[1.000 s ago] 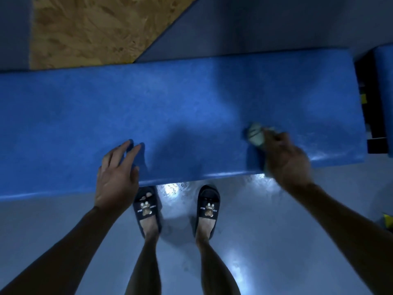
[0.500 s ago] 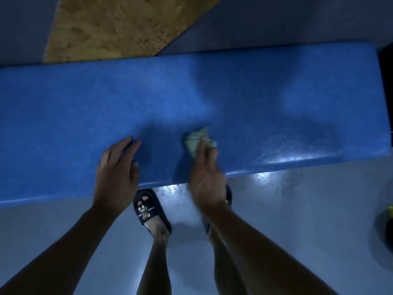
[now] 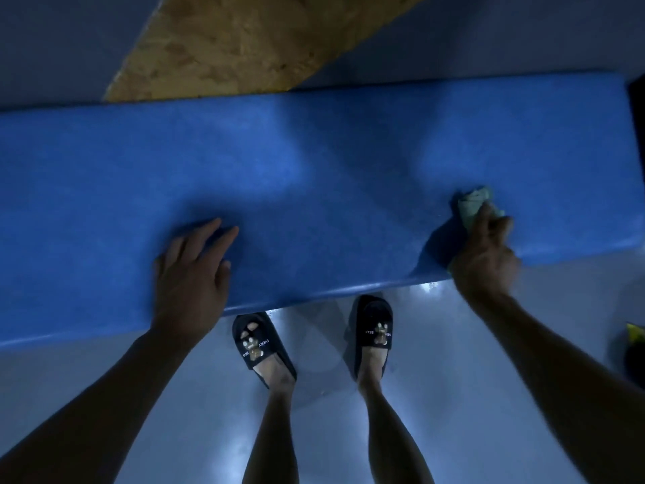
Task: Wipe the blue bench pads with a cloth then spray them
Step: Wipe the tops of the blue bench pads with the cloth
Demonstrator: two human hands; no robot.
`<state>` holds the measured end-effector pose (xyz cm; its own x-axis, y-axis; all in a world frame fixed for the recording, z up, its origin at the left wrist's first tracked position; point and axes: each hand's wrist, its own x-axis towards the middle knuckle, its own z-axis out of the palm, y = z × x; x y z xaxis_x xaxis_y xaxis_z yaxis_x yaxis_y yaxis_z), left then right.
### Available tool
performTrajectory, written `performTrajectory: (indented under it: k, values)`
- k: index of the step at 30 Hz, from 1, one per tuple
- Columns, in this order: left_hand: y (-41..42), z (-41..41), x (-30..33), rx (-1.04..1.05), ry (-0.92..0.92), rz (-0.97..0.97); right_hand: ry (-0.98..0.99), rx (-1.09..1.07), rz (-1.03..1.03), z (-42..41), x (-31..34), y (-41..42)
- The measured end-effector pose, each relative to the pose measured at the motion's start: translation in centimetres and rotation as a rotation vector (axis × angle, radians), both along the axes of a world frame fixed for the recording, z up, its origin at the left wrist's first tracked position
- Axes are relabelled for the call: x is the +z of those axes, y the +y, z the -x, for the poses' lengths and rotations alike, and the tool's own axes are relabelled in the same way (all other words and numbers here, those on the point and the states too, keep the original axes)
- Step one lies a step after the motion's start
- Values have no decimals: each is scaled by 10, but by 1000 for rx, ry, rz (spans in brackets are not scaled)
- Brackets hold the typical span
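Observation:
A long blue bench pad (image 3: 331,162) runs across the view from left to right. My left hand (image 3: 193,274) rests flat on its near edge, fingers straight. My right hand (image 3: 485,253) presses a small pale green cloth (image 3: 474,202) onto the pad near its right end; the fingers lie over the cloth and hide most of it. No spray bottle shows in the view.
Beyond the pad there is a grey floor and a slanted chipboard panel (image 3: 251,40). My feet in black slippers (image 3: 260,344) stand on the shiny grey floor just under the pad's near edge. A dark object with a yellow part (image 3: 635,351) sits at the right edge.
My right hand swept the cloth left to the pad's middle, then back right toward its end. My left hand stayed in place on the near edge.

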<state>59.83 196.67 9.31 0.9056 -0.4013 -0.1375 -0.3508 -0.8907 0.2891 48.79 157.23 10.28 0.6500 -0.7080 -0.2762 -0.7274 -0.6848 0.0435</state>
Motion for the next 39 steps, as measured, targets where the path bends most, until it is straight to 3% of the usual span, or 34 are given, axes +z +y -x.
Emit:
performTrajectory:
  k: [3, 6, 9, 11, 14, 16, 19, 22, 25, 29, 33, 35, 39]
  values:
    - [4, -5, -1, -33, 16, -7, -89, -43, -97, -13, -15, 78]
    - [5, -8, 0, -21, 26, -12, -270, 255, -138, -24, -15, 180]
    - [6, -8, 2, -38, 16, -27, -180, 533, -255, -28, -9, 252]
    - [6, -10, 2, -41, 26, -31, -161, 659, -316, -33, -4, 254]
    - [7, -13, 1, -41, 30, -16, -186, 836, -284, -29, -7, 193]
    - [9, -13, 1, -46, 29, -3, -144, 673, -208, -26, -7, 133]
    - [11, -15, -2, -37, 40, 13, -58, 210, -46, -19, 6, 60]
    - [10, -14, -2, -33, 45, 20, -41, -1, 10, -27, 1, 70]
    - [11, -15, -1, -29, 61, 32, -137, 80, -67, -42, -14, 153]
    - [14, -19, 1, -43, 85, 28, -147, 502, -116, -58, -8, 247]
    - [15, -26, 3, -59, 123, 25, -172, 700, -183, -69, 3, 218]
    - [14, -28, 5, -55, 140, 33, -109, 642, -114, -69, 10, 172]
    - [14, -27, 4, -50, 140, 36, -67, 241, -19, -71, 32, 81]
